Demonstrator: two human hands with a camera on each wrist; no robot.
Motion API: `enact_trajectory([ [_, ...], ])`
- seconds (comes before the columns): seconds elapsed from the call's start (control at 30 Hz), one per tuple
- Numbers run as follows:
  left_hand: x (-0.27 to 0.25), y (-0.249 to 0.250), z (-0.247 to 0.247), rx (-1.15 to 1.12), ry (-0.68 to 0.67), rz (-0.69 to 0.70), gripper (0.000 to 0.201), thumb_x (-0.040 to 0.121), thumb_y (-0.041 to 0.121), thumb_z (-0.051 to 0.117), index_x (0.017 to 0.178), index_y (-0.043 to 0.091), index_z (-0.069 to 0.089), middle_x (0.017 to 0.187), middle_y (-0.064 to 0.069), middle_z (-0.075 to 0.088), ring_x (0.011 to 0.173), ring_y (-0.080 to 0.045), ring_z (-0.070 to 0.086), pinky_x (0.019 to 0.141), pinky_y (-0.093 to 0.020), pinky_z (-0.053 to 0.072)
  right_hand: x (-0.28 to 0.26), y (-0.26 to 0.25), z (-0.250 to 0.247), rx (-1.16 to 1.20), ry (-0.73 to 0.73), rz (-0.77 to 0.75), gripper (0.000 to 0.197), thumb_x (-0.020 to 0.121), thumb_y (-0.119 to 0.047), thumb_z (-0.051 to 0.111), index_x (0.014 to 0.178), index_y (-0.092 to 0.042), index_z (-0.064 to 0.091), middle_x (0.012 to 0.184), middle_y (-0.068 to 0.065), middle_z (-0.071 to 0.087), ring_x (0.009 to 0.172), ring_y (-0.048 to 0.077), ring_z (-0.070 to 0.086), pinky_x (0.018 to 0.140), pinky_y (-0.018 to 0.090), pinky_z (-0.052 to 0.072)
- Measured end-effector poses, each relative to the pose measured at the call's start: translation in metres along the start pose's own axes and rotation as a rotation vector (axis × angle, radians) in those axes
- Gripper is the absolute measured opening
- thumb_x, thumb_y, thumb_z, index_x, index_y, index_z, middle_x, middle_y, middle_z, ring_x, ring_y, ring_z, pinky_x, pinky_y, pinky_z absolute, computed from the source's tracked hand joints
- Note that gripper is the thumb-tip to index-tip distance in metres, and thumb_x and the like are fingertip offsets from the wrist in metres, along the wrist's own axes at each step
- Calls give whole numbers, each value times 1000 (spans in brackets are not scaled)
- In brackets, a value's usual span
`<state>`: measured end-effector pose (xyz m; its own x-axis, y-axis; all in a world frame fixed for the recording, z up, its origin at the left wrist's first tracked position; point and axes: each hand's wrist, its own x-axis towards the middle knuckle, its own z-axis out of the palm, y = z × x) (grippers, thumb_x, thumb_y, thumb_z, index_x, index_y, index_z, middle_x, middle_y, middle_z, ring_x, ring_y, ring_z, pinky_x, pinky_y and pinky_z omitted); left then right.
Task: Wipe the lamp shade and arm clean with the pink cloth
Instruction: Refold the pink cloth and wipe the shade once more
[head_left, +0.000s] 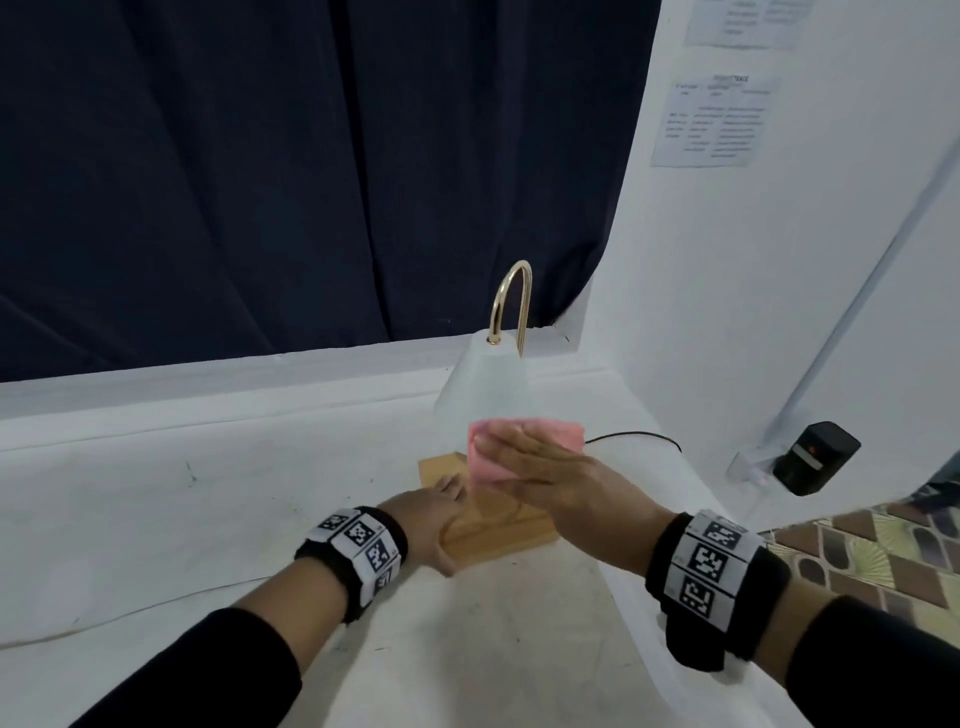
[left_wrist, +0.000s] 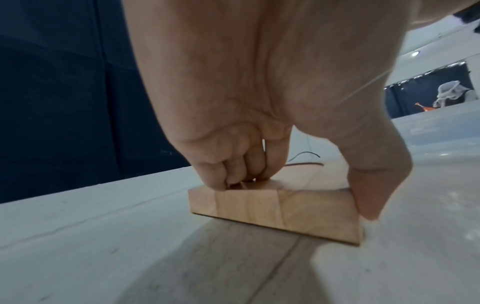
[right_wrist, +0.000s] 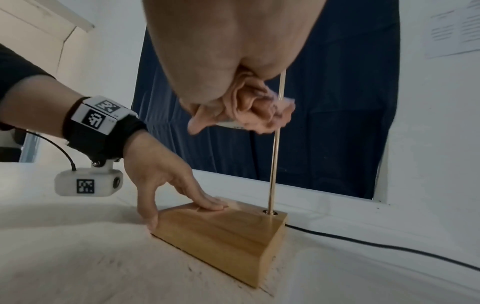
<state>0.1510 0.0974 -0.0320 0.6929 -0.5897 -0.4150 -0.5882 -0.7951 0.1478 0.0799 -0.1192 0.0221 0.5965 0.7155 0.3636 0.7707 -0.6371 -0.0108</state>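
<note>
The left hand (head_left: 431, 512) lies on the near left corner of the wooden base (head_left: 498, 525) of the lamp, which stands on the white table (head_left: 156, 493). The head view hides the fingertips; the right wrist view shows the fingers (right_wrist: 205, 200) laid flat and straight on top of the base with the thumb (right_wrist: 150, 218) down its side, so this grip is spread, pressing, not pinching. The left wrist view adds only the fingertips on the base's top edge.

To the right, the right hand (head_left: 550, 467) holds the pink cloth (head_left: 524, 447) against the lower rim of the white shade (head_left: 483, 389). From above its fingers look straight and pressed together over the cloth. The right wrist view shows the cloth bunched under the palm, just beside the brass arm (right_wrist: 275, 144). The arm rises from the base and curves over into the shade's top. A black cord (head_left: 634, 436) trails right.
</note>
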Motion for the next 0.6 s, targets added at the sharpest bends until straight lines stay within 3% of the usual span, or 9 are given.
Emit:
enact_trajectory([
  [0.07,-2,-1,-6,-18,-9,-18,87,88,32,73,155,3,25,166,-18,15,152,-28,17,111,-28,26,-6,1,-3,45,-47,-28,68,89,8,19,134,-12,65,159,8,44,152,22,33,123,40,32],
  [0.1,-1,-1,-7,-26,-13,-19,86,89,29,72,155,4,24,167,-17,11,154,-26,11,113,-27,23,-10,1,-5,85,-70,-20,68,83,8,22,126,-13,70,154,5,52,148,19,40,120,35,37],
  [0.17,0,-3,-5,-25,-34,-19,91,90,26,70,158,7,14,168,-13,-2,155,-22,0,118,-27,18,-20,1,-13,187,-87,48,58,80,11,30,110,-14,73,134,-3,66,124,17,60,103,31,53],
  [0.23,-2,0,-1,-51,-29,-36,84,92,20,67,159,10,18,168,-10,0,155,-22,6,119,-30,19,-33,0,-24,268,-73,140,45,84,16,45,102,-16,71,113,-7,70,99,18,66,85,37,58],
  [0.33,-16,17,6,-182,136,-29,52,94,22,63,144,16,51,159,-3,38,144,-23,39,113,-33,35,-56,-6,-42,344,104,259,35,95,13,53,105,-14,72,106,-11,70,98,5,66,88,24,54],
  [0.4,-29,41,9,-440,255,2,49,92,41,68,138,28,59,144,10,56,133,-10,52,111,-30,41,-72,-11,-52,392,258,341,33,99,10,55,109,-14,74,112,-14,71,101,-2,67,91,15,51],
  [0.47,-42,80,4,-797,327,79,38,91,48,67,125,31,69,124,13,69,116,-5,64,103,-32,50,-86,-15,-58,403,352,417,35,101,6,54,111,-21,74,118,-18,70,87,2,72,84,18,54],
  [0.53,-52,123,-10,-1103,354,141,32,97,46,59,114,22,73,109,5,75,102,-12,71,96,-38,55,-98,-21,-63,414,375,475,37,102,-3,53,113,-35,70,122,-22,66,64,17,70,76,20,53],
  [0.6,-56,159,-24,-1303,349,168,41,100,45,51,114,11,70,109,-5,75,101,-20,73,93,-39,54,-108,-25,-64,460,385,512,42,102,-12,56,118,-51,57,112,-29,66,55,12,66,69,9,48],
])
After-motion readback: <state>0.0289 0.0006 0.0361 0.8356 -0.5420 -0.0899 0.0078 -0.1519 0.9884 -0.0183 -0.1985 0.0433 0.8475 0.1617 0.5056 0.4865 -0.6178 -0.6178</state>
